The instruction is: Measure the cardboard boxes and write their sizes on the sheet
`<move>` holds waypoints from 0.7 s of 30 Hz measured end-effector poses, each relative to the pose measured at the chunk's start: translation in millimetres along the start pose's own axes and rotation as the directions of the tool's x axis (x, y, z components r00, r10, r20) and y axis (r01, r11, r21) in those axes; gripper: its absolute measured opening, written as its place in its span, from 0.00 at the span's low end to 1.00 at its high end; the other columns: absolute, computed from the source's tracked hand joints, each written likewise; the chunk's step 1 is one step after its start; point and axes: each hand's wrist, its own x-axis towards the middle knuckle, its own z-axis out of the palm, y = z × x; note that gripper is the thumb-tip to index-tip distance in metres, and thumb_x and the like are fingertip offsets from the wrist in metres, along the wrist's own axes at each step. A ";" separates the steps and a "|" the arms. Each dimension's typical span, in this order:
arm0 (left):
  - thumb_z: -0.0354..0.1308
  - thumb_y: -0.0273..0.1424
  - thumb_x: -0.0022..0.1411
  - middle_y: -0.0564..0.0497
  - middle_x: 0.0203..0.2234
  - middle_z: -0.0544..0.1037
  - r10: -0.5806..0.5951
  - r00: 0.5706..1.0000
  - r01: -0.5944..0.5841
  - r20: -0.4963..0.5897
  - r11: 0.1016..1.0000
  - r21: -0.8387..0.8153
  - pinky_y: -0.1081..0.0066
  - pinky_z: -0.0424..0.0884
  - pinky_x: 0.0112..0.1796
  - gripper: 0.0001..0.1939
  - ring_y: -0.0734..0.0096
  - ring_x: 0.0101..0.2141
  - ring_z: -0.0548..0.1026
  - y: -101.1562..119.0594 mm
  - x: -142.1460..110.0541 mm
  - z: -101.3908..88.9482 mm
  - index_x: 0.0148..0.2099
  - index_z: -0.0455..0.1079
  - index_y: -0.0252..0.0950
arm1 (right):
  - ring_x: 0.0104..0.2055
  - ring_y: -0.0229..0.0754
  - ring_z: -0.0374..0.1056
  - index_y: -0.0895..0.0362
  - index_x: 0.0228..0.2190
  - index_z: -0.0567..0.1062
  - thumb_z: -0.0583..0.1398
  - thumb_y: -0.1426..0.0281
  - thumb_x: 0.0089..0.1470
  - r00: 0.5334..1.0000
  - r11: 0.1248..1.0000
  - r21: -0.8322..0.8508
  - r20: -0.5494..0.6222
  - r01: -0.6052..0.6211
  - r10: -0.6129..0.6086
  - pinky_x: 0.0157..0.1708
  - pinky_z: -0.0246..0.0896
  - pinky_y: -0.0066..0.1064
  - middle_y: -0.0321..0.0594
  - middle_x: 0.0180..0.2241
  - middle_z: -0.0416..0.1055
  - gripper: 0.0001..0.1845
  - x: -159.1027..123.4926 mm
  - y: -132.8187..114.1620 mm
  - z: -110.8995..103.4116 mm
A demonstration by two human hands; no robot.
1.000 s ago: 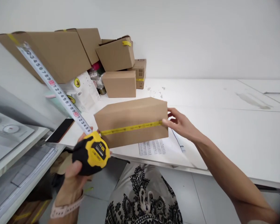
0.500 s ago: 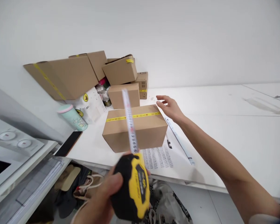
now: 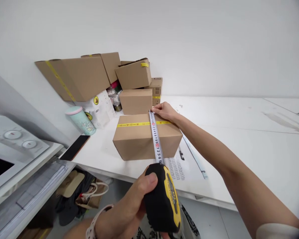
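Note:
My left hand [image 3: 137,194] is wrapped round a black and yellow tape measure [image 3: 161,197], held in front of the table edge. Its blade [image 3: 154,136] reaches away from me over the top of a taped cardboard box [image 3: 134,136], crossing the yellow tape strip. At the box's far top edge, my right hand [image 3: 164,111] pinches the end of the blade. The box stands on the white table, partly over a printed sheet [image 3: 174,167]. A black pen [image 3: 181,154] and a clear ruler [image 3: 195,159] lie to its right.
Several cardboard boxes [image 3: 136,101] are stacked behind, against the wall. A mint tumbler [image 3: 81,121], a white avocado-print box [image 3: 102,108] and a black phone [image 3: 74,147] are at the left, beside a white microwave [image 3: 20,142]. Bags [image 3: 92,196] lie below the table.
My right hand has moved left and taken hold of the blade's end. The blade has come down across the box from mid-air. My left hand with the tape measure has shifted right.

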 end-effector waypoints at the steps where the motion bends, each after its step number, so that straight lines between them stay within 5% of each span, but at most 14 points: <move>1: 0.58 0.61 0.53 0.44 0.37 0.77 -0.011 1.000 0.011 0.000 1.000 -0.004 0.70 0.73 0.21 0.38 0.58 0.28 0.80 -1.0 -0.7 -1.0 0.53 0.65 0.35 | 0.35 0.44 0.72 0.59 0.30 0.83 0.62 0.62 0.53 1.000 1.000 -0.009 0.002 -0.005 0.005 0.39 0.66 0.34 0.42 0.33 0.79 0.14 2.4 0.4 1.2; 8: 0.64 0.55 0.53 0.45 0.41 0.81 0.049 0.999 -0.050 -0.017 0.998 -0.024 0.64 0.75 0.44 0.29 0.58 0.42 0.79 -8.3 -10.5 0.9 0.48 0.74 0.40 | 0.30 0.41 0.68 0.59 0.24 0.81 0.64 0.64 0.49 1.000 0.999 -0.037 0.024 0.003 -0.002 0.34 0.61 0.33 0.40 0.26 0.76 0.11 8.9 8.7 3.6; 21: 0.65 0.51 0.55 0.49 0.44 0.82 0.062 0.997 -0.052 0.052 0.982 -0.182 0.67 0.74 0.47 0.22 0.62 0.46 0.79 -18.8 -10.4 0.7 0.48 0.78 0.47 | 0.29 0.38 0.65 0.59 0.22 0.76 0.64 0.65 0.51 0.999 0.999 -0.034 0.051 0.010 -0.009 0.33 0.59 0.31 0.39 0.25 0.73 0.11 10.3 10.8 6.0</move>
